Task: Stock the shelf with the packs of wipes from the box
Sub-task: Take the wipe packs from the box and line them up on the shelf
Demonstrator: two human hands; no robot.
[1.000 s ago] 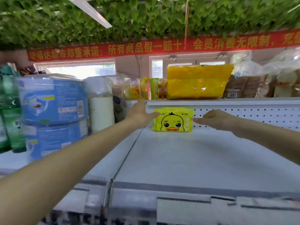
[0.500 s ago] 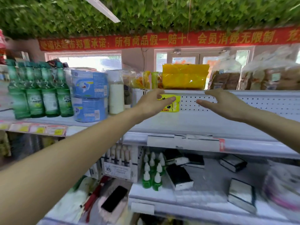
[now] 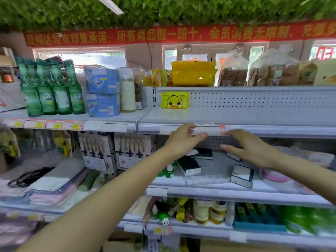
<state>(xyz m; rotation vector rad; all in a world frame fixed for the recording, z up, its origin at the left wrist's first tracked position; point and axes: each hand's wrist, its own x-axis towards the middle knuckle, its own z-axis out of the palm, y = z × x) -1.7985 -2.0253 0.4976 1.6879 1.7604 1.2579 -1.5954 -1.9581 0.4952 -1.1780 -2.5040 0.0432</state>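
Observation:
A yellow pack of wipes (image 3: 175,100) with a duck face stands upright at the back left of the white shelf (image 3: 236,115), against the perforated back panel. My left hand (image 3: 183,140) and my right hand (image 3: 254,149) are both held out in front of the shelf's front edge, below the pack. Their fingers are relaxed and hold nothing. The box of wipes is not in view.
Green bottles (image 3: 51,88), blue roll packs (image 3: 102,91) and a white bottle (image 3: 128,91) fill the shelf to the left. A large yellow bag (image 3: 193,73) and bread bags (image 3: 269,71) sit on top. Black-and-white boxes (image 3: 242,175) lie on the shelf below.
Both hands have drawn back and down from the duck pack, which stays standing on the shelf. The view has pulled away and now shows the lower shelves.

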